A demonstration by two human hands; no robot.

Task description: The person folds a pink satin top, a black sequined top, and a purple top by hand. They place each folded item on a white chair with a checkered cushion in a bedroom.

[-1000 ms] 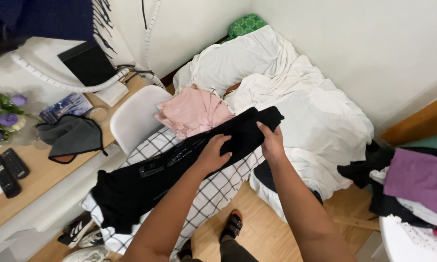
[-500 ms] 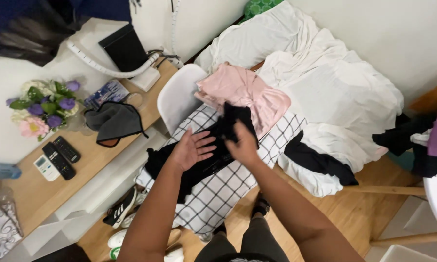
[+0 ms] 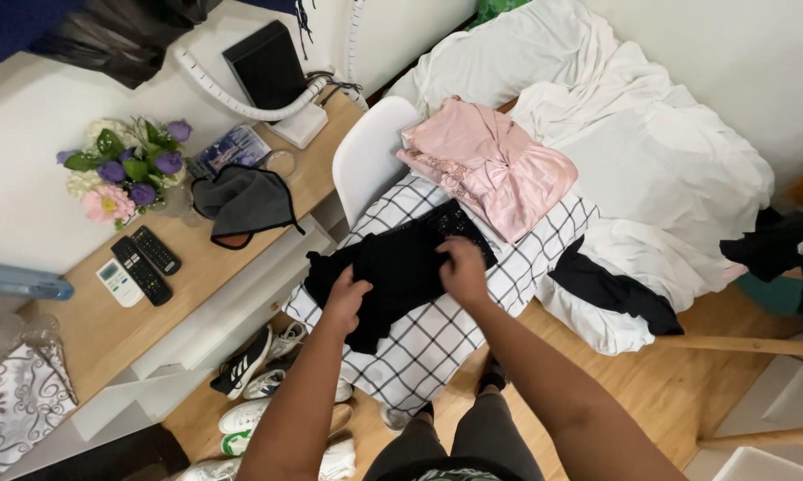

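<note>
Head view. The left hand [image 3: 346,301] rests on the lower left part of a black garment [image 3: 401,267], fingers curled onto the cloth; whether they pinch a fold cannot be told. The right hand [image 3: 462,269] lies on the garment's right part, knuckles up, fingers bent down into the fabric; its grip is likewise hidden. Both forearms enter from the bottom edge.

The black garment lies bunched on a white cloth with a black grid pattern [image 3: 437,343], which covers the surface directly ahead of the person. Just beyond it, touching its upper right end, sits a folded pink garment [image 3: 495,165]. A white chair back [image 3: 366,156] stands to the left of the pink garment. White bedding [image 3: 660,151] fills the upper right, and a second dark garment [image 3: 611,289] lies on its lower edge, apart from the hands.

On the left, a wooden desk [image 3: 81,330] carries a bunch of purple and pink flowers [image 3: 125,169], two black remote controls [image 3: 147,261], a white remote [image 3: 119,282] and a grey cap [image 3: 245,203]. Shoes [image 3: 245,365] lie on the floor below the desk.
</note>
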